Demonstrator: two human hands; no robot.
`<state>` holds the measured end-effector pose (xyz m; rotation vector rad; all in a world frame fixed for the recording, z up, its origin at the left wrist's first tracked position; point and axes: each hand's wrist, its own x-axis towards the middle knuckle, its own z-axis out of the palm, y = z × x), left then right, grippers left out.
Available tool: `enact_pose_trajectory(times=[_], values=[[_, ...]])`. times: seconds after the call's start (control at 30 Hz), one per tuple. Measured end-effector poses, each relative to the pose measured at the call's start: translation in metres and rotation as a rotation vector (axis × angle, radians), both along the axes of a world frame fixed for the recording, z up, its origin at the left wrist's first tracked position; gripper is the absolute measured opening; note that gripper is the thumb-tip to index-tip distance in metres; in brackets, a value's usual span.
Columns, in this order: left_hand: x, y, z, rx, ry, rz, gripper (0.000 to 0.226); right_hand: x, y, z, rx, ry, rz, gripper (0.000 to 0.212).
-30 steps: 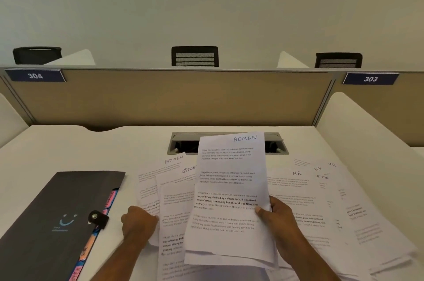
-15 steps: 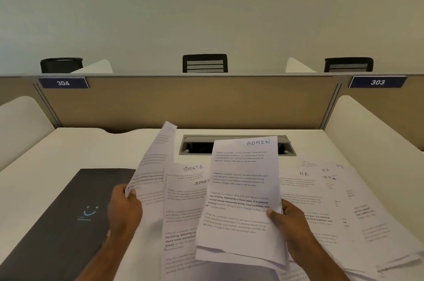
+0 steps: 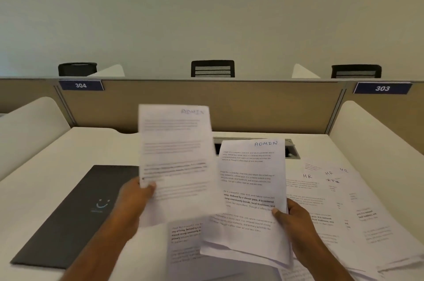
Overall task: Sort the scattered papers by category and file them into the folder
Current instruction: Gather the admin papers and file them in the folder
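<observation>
My left hand (image 3: 134, 198) pinches the left edge of a single sheet headed ADMIN (image 3: 176, 161), held upright and blurred above the desk. My right hand (image 3: 296, 223) grips the right edge of a small stack whose top sheet is also headed ADMIN (image 3: 250, 189). The two lots of paper overlap slightly in the middle. A dark closed folder with a smile logo (image 3: 75, 214) lies flat on the left of the desk. Several sheets headed HR (image 3: 321, 193) are spread at the right. More printed sheets (image 3: 185, 246) lie under my hands.
The white desk (image 3: 46, 157) has a cable slot (image 3: 291, 150) at its back centre and a tan partition (image 3: 252, 106) behind it, with plates numbered 304 and 303. White side dividers stand at both sides. Chair backs show beyond the partition.
My left hand has lifted the ADMIN sheet off the desk, turned it face-on and brought it right, up beside the stack in my right hand. The view has tilted up slightly.
</observation>
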<state>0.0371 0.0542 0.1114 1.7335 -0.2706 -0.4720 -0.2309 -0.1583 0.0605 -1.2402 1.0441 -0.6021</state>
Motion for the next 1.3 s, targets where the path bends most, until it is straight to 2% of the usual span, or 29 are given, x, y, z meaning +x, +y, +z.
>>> enact_pose_trajectory(times=[0.1, 0.3, 0.43, 0.63, 0.77, 0.83, 0.97, 1.03, 1.1, 1.13, 1.2, 1.3], values=[[-0.030, -0.011, -0.026, 0.060, 0.178, -0.194, 0.018, -0.001, 0.004, 0.002, -0.002, -0.006, 0.043, 0.024], [-0.080, -0.025, -0.051, 0.125, 0.306, -0.368, 0.022, -0.004, 0.022, 0.012, 0.013, -0.073, 0.203, 0.018], [-0.083, -0.025, -0.048, 0.117, 0.273, -0.355, 0.054, -0.010, 0.026, 0.012, 0.061, -0.088, 0.221, 0.020], [-0.092, -0.032, -0.037, -0.046, 0.396, -0.412, 0.030, -0.015, 0.035, 0.013, 0.077, -0.048, 0.297, 0.020], [-0.101, -0.038, -0.043, -0.086, 0.392, -0.298, 0.028, -0.018, 0.040, 0.014, 0.119, -0.104, 0.201, 0.026], [-0.102, -0.038, -0.045, -0.109, 0.447, -0.266, 0.028, -0.023, 0.040, 0.017, 0.107, -0.152, 0.222, 0.025], [-0.100, -0.040, -0.050, -0.177, 0.588, -0.357, 0.036, -0.026, 0.039, 0.014, 0.059, -0.048, 0.290, 0.024], [-0.104, -0.042, -0.051, -0.146, 0.556, -0.426, 0.042, -0.027, 0.037, 0.010, 0.030, -0.004, 0.265, 0.023], [-0.108, -0.046, -0.053, -0.084, 0.435, -0.441, 0.055, -0.028, 0.035, 0.005, 0.012, 0.010, 0.253, 0.022], [-0.108, -0.048, -0.056, -0.067, 0.386, -0.428, 0.053, -0.029, 0.034, 0.004, 0.014, 0.002, 0.252, 0.021], [-0.105, -0.053, -0.061, -0.072, 0.347, -0.358, 0.037, -0.031, 0.030, 0.000, 0.017, -0.017, 0.238, 0.020], [-0.096, -0.057, -0.065, -0.097, 0.335, -0.266, 0.034, -0.039, 0.016, -0.011, -0.112, 0.115, 0.143, 0.017]])
